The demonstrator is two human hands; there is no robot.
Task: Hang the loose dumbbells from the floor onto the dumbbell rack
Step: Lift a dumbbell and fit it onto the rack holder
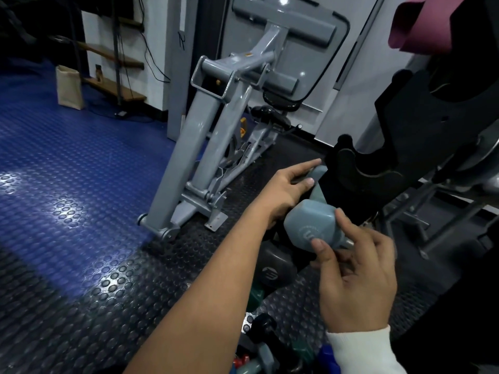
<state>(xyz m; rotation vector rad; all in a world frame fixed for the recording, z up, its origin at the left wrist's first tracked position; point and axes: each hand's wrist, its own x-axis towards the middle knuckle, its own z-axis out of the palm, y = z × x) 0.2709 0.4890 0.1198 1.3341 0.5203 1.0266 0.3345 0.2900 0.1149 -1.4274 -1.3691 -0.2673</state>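
Head view: left hand (pixel 290 193) grips the grey-blue dumbbell (pixel 310 225), handle hidden; right hand (pixel 356 276) fingers loose, touching its end.

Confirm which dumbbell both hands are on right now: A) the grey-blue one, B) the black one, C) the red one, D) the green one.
A: the left hand and right hand both touch the grey-blue dumbbell, up against the black rack.
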